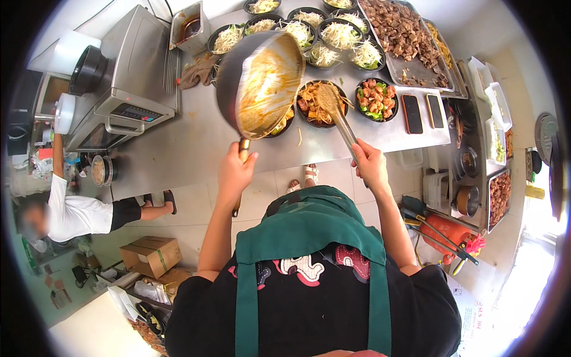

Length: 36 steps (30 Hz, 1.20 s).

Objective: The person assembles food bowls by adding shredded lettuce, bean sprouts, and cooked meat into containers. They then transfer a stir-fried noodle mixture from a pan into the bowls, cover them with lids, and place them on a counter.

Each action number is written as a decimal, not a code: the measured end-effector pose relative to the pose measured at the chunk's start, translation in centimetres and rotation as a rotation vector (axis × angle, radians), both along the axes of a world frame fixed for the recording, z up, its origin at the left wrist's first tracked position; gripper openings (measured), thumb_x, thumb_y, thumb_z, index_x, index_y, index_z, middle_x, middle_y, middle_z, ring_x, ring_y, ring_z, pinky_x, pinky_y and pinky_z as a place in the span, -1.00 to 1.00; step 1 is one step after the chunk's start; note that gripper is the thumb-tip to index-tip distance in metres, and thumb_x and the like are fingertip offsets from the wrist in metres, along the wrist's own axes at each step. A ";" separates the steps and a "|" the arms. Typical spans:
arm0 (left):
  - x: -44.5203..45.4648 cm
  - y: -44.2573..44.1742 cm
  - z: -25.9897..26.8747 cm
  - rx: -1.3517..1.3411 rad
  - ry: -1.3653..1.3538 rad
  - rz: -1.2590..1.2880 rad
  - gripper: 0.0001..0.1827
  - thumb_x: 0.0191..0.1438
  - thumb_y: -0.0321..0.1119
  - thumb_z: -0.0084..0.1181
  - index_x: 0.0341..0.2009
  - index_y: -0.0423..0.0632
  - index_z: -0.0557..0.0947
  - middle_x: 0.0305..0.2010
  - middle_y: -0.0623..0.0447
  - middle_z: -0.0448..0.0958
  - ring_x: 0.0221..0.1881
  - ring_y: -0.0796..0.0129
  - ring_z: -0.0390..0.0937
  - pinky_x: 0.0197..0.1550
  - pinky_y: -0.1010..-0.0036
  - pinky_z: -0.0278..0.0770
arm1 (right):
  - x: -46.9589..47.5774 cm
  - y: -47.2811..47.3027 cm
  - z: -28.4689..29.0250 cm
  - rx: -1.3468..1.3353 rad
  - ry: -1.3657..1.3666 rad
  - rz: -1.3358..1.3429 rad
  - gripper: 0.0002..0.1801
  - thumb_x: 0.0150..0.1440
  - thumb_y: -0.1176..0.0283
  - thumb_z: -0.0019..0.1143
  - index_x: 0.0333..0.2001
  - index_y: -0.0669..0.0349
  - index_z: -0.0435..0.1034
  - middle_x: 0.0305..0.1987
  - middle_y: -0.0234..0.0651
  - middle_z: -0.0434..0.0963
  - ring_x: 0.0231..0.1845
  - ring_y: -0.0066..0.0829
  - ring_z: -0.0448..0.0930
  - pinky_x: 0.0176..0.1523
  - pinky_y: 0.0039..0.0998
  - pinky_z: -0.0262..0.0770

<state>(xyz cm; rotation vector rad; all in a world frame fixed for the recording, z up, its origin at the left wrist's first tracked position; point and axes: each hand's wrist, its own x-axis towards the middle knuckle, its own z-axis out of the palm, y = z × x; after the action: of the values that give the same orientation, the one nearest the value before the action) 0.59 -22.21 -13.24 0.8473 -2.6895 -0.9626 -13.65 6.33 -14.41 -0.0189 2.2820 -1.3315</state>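
Observation:
My left hand (236, 169) grips the handle of a dark wok (267, 85), which is tilted on its side over the steel table. Sauce coats its inner wall. In my right hand (371, 166) is a long metal-handled ladle (331, 100), its sauce-covered head resting over the food in a black bowl (322, 121). Noodles and chunks fill that bowl. Partly hidden behind the wok's lower rim is another black bowl of food (283, 125). To the right stands a black bowl of browned meat pieces on green leaves (377, 99).
Several black bowls of bean sprouts (341, 35) crowd the table's far side. A tray of chopped cooked meat (403, 38) lies far right, near two phones (411, 114). A microwave oven (134, 89) stands left. Beyond it, a person in white (84, 212) reaches towards a container. An orange gas cylinder (441, 234) stands right.

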 end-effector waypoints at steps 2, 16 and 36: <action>3.4 -0.8 -0.2 0.229 0.055 0.095 -0.69 0.02 -0.24 0.19 -0.32 -0.17 0.40 -0.66 -0.03 0.42 -0.73 0.18 0.40 -0.63 0.29 0.36 | 2.1 -2.3 1.6 0.008 0.090 0.123 -0.59 0.18 0.24 0.06 0.09 0.11 0.40 -0.62 -0.41 0.51 -0.74 -0.71 0.39 -0.61 -0.58 0.35; 19.0 -3.3 -9.7 1.321 0.220 0.571 -0.84 0.06 -0.41 0.12 -0.40 0.03 0.38 -0.73 0.24 0.21 -0.82 0.58 0.14 -0.75 0.64 0.15 | 10.8 -23.0 -1.5 0.067 0.683 0.895 -0.63 0.03 0.32 0.12 -0.12 0.33 0.39 -0.24 -0.12 0.52 -0.22 -0.11 0.56 -0.20 -0.25 0.53; -4.8 6.1 -12.2 0.472 -0.633 0.234 -0.40 0.02 0.02 0.17 0.01 -0.15 0.43 0.02 -0.14 0.45 -0.03 0.08 0.47 -0.12 0.15 0.50 | -4.9 60.1 -13.9 0.637 0.375 -0.817 -0.73 0.09 0.27 0.08 -0.24 0.21 0.53 -0.38 -0.06 0.58 -0.28 -0.12 0.62 -0.18 -0.26 0.52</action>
<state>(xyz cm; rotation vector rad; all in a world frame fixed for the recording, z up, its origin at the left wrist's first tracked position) -4.21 -16.09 -25.46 1.7778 -2.7563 -1.5022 -18.60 66.44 -28.32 1.0501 3.1054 -0.8806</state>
